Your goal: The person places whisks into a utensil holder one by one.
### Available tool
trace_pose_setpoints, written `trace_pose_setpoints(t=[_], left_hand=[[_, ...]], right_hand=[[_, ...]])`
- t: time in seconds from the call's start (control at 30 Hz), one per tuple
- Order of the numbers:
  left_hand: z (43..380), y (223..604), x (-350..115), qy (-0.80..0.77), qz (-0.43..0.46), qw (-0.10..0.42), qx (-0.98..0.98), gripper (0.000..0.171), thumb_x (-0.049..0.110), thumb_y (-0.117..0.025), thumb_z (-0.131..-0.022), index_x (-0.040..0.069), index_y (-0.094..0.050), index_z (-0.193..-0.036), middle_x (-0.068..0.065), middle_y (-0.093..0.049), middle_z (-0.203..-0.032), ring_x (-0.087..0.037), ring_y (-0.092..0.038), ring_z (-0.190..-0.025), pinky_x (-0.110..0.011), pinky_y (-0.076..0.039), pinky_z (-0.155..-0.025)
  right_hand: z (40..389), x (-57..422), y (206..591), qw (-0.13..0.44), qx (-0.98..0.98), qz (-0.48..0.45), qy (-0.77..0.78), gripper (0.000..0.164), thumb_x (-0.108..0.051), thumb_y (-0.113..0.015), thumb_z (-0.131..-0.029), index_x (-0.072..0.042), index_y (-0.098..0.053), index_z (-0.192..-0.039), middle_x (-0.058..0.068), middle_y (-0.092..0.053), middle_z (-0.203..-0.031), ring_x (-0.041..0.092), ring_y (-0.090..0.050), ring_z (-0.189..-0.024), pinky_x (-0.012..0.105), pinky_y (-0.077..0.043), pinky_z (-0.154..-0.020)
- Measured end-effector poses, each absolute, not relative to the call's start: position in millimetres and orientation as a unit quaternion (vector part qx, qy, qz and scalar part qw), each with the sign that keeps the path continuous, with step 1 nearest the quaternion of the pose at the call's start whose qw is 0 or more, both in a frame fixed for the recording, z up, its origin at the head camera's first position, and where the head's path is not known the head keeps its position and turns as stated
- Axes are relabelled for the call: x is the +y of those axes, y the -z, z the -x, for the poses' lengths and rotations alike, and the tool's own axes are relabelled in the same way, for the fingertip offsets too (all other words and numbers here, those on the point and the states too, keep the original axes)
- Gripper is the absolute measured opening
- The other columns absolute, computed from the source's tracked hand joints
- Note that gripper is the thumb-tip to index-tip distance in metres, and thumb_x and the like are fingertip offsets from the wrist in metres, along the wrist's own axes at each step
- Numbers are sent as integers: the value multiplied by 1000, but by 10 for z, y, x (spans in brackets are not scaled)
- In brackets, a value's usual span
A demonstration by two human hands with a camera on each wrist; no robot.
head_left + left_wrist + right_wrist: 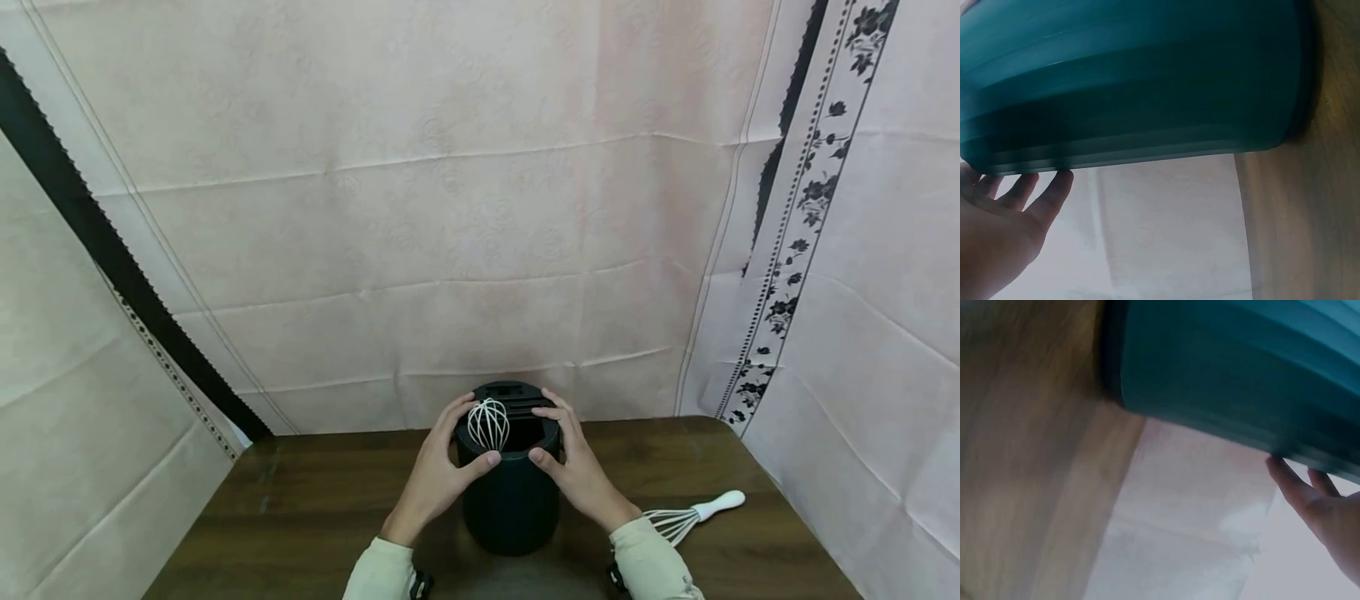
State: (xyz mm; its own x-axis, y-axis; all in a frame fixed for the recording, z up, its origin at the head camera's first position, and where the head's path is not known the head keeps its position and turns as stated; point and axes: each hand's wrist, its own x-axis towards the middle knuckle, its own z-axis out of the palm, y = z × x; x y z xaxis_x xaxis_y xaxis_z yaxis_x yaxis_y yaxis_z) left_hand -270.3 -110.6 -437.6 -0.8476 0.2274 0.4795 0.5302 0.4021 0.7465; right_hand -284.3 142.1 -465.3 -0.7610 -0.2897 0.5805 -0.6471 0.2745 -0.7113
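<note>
A dark green cylindrical utensil holder (512, 517) with a slotted top stands upright on the table. A whisk (488, 425) is in its left part, white wire loops showing above the rim and its handle hidden. My left hand (435, 475) grips the holder's upper left side, thumb at the front rim. On the opposite side my right hand (585, 479) holds the rim, fingers towards the back and thumb in front. Fingertips (1057, 184) touch the holder's wall (1147, 87) in the left wrist view. The right wrist view shows fingers (1291, 484) against the wall (1210, 369).
A second whisk (705, 510) with a white handle lies on the brown wooden table (330, 517), close beside the right forearm, which hides part of its wires. Pale cloth (465, 217) hangs behind the table and at both sides.
</note>
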Motion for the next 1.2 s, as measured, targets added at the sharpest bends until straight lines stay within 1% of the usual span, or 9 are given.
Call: trace_pose_setpoints(t=[0.07, 0.13, 0.3, 0.4, 0.53, 0.63, 0.77, 0.87, 1.2], left_hand=[[2707, 4373, -1107, 501, 232, 152, -820, 77, 45, -81, -92, 24, -47, -158, 10, -35, -168, -20, -39, -151, -59, -38, -118], [2710, 4373, -1111, 508, 234, 152, -815, 76, 44, -81, -92, 24, -47, -157, 10, -35, -168, -21, -40, -151, -60, -38, -117], [2711, 4378, -1121, 521, 237, 146, -807, 73, 42, -82, -92, 29, -48, -156, 11, -35, -167, -20, -41, -150, -59, -38, -117], [2705, 4381, -1130, 526, 231, 142, -806, 72, 42, -82, -92, 32, -48, -155, 13, -36, -166, -18, -41, -149, -59, -37, -118], [2703, 4402, -1149, 529, 223, 139, -807, 71, 42, -82, -92, 36, -47, -154, 17, -35, -165, -17, -40, -149, -59, -36, -119], [2695, 4414, -1155, 529, 224, 138, -807, 71, 42, -81, -93, 34, -46, -155, 18, -33, -166, -17, -39, -150, -60, -35, -119], [2704, 4437, -1138, 538, 230, 139, -799, 72, 39, -81, -94, 29, -46, -156, 15, -32, -167, -18, -39, -150, -61, -36, -118], [2724, 4451, -1112, 544, 238, 138, -793, 72, 38, -80, -95, 27, -45, -156, 14, -31, -167, -19, -40, -149, -62, -36, -117], [2735, 4489, -1100, 542, 238, 135, -794, 71, 40, -79, -95, 30, -44, -156, 15, -30, -168, -23, -37, -151, -69, -33, -116]], right_hand=[[2803, 1472, 4586, 146, -793, -294, -514, 60, -40, -65, -106, -25, -38, -157, 4, -14, -175, 44, -26, -155, 70, -38, -112], [2759, 1533, 4526, 119, -809, -277, -504, 67, -37, -67, -105, -28, -31, -161, 5, -12, -176, 43, -26, -155, 71, -36, -113], [2652, 1758, 4445, 52, -847, -235, -474, 83, -43, -70, -102, -33, -16, -164, 10, -23, -172, 44, -32, -152, 74, -32, -113], [2600, 1918, 4405, 33, -853, -242, -461, 84, -41, -70, -103, -31, -15, -164, 14, -32, -167, 47, -42, -144, 71, -42, -107], [2517, 2128, 4305, 34, -851, -257, -457, 81, -32, -70, -104, -27, -15, -164, 18, -42, -161, 47, -50, -136, 64, -50, -99], [2458, 2288, 4220, 46, -858, -264, -438, 74, -29, -69, -104, -24, -23, -162, 17, -49, -155, 43, -55, -131, 57, -54, -96], [2403, 2527, 4140, 65, -877, -268, -394, 49, -28, -69, -104, -21, -51, -150, 8, -61, -145, 25, -62, -125, 40, -56, -94], [2376, 2705, 4136, 75, -889, -267, -365, 37, -28, -70, -104, -22, -63, -139, 1, -66, -140, 13, -63, -122, 32, -55, -94], [2423, 3185, 4458, 82, -898, -310, -300, 42, -22, -78, -97, -17, -64, -136, -5, -71, -122, 7, -64, -114, 31, -56, -88]])
